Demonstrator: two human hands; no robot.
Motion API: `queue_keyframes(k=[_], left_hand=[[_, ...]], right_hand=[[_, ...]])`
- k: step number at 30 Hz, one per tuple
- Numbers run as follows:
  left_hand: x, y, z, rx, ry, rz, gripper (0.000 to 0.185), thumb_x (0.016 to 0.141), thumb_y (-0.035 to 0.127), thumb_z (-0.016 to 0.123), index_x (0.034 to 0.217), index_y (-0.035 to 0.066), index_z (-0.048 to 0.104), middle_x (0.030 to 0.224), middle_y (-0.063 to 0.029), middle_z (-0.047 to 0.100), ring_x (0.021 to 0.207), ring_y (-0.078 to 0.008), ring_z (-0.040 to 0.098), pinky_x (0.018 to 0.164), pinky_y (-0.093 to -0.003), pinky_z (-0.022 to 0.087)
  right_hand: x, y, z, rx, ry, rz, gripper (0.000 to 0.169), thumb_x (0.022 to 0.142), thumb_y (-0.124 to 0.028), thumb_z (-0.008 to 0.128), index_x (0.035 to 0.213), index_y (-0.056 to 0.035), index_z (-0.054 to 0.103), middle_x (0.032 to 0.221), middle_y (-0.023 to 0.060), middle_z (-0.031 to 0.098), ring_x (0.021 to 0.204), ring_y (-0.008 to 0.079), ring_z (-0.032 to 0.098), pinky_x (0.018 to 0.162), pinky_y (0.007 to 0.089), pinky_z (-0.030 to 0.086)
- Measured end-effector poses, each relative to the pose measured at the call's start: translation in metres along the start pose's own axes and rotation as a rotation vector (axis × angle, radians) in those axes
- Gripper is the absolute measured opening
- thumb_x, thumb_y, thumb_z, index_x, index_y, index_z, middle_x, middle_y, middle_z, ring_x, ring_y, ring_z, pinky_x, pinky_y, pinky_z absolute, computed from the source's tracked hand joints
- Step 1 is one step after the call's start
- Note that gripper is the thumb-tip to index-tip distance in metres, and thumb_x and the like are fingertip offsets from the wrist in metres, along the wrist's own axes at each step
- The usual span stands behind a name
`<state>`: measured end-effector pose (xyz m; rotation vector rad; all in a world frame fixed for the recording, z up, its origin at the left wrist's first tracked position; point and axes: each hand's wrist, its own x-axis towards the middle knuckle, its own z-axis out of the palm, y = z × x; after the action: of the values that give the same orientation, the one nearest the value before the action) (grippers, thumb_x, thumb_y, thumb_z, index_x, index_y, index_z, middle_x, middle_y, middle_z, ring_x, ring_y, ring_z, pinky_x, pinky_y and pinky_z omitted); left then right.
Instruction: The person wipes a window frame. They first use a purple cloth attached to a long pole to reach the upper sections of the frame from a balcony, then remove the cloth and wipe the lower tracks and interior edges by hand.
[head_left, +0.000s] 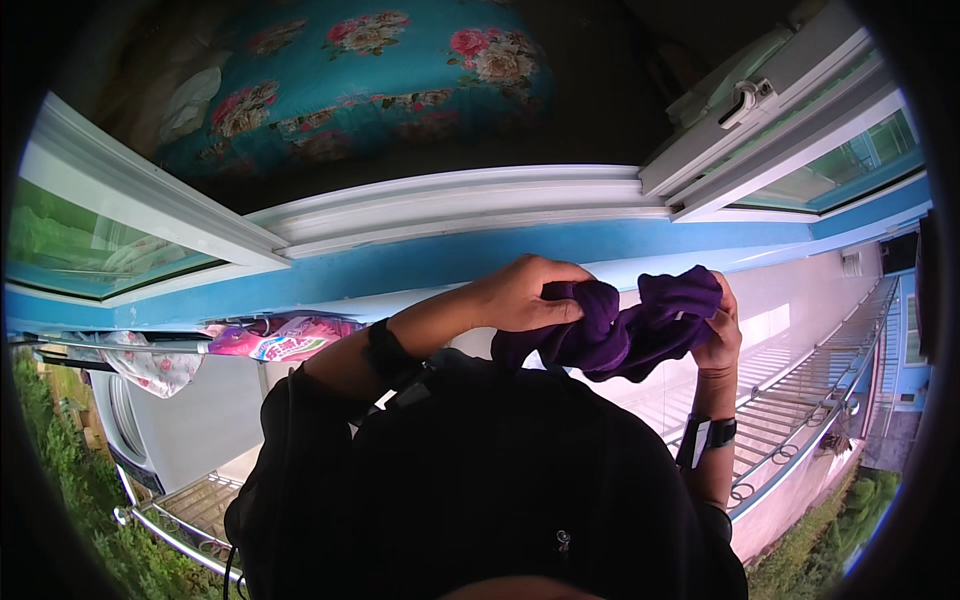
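Note:
A dark purple cloth (600, 330), soft and bunched with a twist in its middle, hangs between my two hands in front of my chest. My left hand (536, 292) pinches its left part, with the thumb on the near side. On the other side my right hand (716, 322) grips the right end, its fingers partly hidden behind the fabric. The cloth's lower edge sags in loose folds below both hands. Black bands circle both of my forearms.
Ahead lies an open sliding window with a white sill (465, 195); beyond it is a bed with a floral turquoise cover (390, 75). A pink printed bag (289, 339) and a rod (142, 345) are at left, above a white washing machine (180, 412). A metal railing (817, 405) runs at right.

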<state>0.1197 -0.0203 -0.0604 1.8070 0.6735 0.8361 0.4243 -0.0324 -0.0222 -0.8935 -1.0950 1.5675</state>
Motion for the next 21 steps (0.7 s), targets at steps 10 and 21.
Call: queue_keyframes(k=[10,21], left_hand=[[-0.039,0.042,-0.029,-0.183,0.416,-0.105,0.033,0.079,0.017,0.076,0.101,-0.006,0.067,0.082,-0.0077,0.068,0.074,-0.0107,0.062,0.066,-0.0222,0.047],[-0.131,0.047,-0.124,0.877,0.880,-0.388,0.030,0.076,0.013,0.076,0.102,0.001,0.069,0.083,-0.0080,0.068,0.074,-0.0165,0.061,0.067,-0.0286,0.051]], right_hand=[[-0.027,-0.034,-0.061,-0.196,0.112,-0.014,0.053,0.081,-0.026,0.055,0.123,0.0069,0.050,0.087,0.0054,0.055,0.085,0.0168,0.054,0.084,0.0268,0.043],[0.092,-0.017,0.012,-0.507,-0.016,-0.282,0.025,0.093,-0.004,0.056,0.118,0.0020,0.055,0.103,0.0035,0.064,0.090,0.0077,0.058,0.085,0.0222,0.044]])
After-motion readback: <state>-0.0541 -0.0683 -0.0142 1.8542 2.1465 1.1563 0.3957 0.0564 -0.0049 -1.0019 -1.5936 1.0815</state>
